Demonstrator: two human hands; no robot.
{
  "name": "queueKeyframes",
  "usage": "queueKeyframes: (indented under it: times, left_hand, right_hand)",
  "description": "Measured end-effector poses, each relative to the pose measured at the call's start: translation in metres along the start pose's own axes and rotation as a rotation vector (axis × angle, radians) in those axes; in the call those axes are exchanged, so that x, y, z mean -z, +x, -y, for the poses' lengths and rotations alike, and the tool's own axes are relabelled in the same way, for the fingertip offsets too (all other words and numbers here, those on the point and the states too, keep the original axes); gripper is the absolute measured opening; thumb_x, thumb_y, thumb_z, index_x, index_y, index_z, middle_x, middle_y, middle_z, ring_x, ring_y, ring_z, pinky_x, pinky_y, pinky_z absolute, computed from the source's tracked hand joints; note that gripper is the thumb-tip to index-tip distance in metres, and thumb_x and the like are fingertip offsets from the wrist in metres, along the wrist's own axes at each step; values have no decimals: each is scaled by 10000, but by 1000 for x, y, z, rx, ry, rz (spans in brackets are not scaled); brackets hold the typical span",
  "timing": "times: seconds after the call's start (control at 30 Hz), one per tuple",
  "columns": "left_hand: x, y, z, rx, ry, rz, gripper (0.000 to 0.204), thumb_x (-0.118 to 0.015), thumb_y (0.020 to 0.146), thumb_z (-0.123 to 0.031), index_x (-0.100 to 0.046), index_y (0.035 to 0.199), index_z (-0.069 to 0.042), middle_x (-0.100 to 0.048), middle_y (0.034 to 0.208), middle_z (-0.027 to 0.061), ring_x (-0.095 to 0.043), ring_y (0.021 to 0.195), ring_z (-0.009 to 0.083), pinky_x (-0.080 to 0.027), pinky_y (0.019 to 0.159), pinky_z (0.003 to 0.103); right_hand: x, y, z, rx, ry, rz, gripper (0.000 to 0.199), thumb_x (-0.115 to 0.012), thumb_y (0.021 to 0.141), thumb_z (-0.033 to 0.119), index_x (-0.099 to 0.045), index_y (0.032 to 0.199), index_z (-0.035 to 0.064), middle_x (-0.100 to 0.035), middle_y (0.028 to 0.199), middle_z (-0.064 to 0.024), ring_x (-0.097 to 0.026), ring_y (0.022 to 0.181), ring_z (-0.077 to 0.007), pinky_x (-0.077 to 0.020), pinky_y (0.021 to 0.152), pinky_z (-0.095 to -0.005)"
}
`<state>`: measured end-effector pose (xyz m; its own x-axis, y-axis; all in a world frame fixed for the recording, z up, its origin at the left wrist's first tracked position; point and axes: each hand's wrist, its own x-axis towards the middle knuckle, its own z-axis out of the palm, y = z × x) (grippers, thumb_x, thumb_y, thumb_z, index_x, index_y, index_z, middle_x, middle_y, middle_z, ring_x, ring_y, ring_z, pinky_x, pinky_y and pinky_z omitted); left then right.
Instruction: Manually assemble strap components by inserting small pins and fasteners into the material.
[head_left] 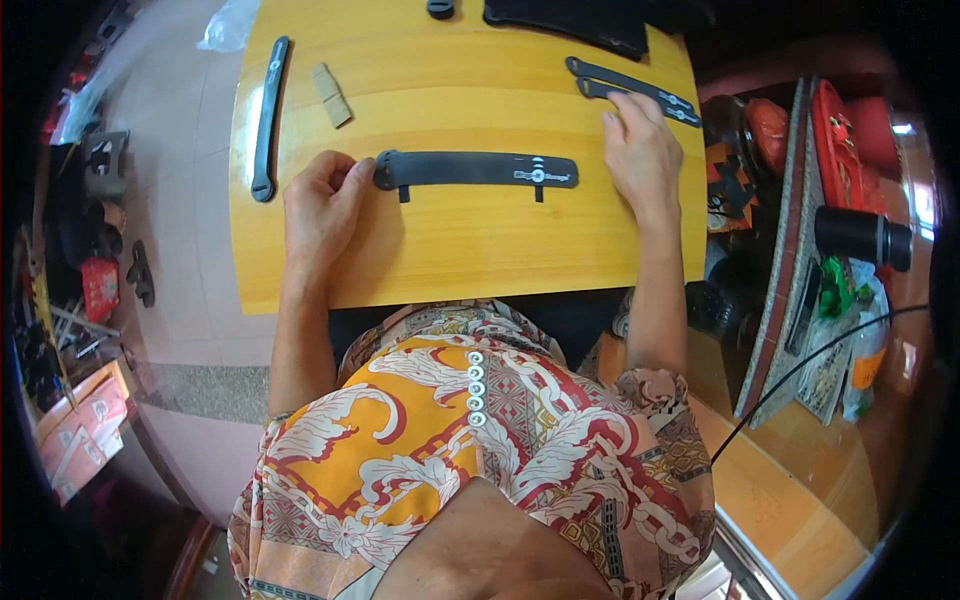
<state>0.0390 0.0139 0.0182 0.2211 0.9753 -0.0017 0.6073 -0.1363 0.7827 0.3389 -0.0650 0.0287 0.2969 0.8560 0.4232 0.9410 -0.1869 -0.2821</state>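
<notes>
A flat black strap [465,169] with a slotted, rounded left end and white printing near its right end lies across the middle of the yellow wooden table. Two short black tabs stick out below it, toward me. My left hand [325,205] has thumb and forefinger closed at the strap's left end. Over at the far right lie two more black straps [625,80], side by side at a slant. My right hand [643,150] is beside them, fingers loosely stretched, fingertips at the lower strap; whether they touch it I cannot tell.
Another black strap [269,120] lies lengthwise near the table's left edge, beside a small brown folded piece [331,96]. A black pouch-like item [570,25] sits at the far edge. To the right, a shelf holds a black bottle [862,238] and plastic bags; a black cable [800,385] runs there.
</notes>
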Motion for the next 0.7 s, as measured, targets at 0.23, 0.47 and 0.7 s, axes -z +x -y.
queueKeyframes:
  times: [0.23, 0.47, 0.7]
  left_hand:
    - [-5, -1, 6, 47, -93, -22, 208, -643, 795, -181, -609, 796, 24, -564, 591, 59, -481, 541, 91, -412, 518, 249]
    - [-6, 0, 2, 39, -85, -7, 200, -629, 807, -168, -607, 801, 31, -567, 599, 59, -473, 550, 82, -409, 524, 244]
    - [-32, 11, -65, -847, 73, 85, 230, -602, 791, -112, -567, 973, 24, -586, 914, 167, -561, 833, 320, -466, 713, 374]
  right_hand:
    - [-8, -8, -10, -18, -94, 134, 192, -524, 829, 146, -613, 976, 60, -566, 994, -80, -595, 789, -301, -470, 687, -389]
    - [-4, -25, -8, -55, 58, 49, 150, -582, 784, 80, -636, 916, 34, -582, 971, -87, -598, 793, -291, -473, 690, -362]
    - [-14, -23, -14, 16, 72, 36, 131, -581, 777, 55, -623, 896, 19, -583, 1005, -89, -596, 816, -294, -473, 699, -360]
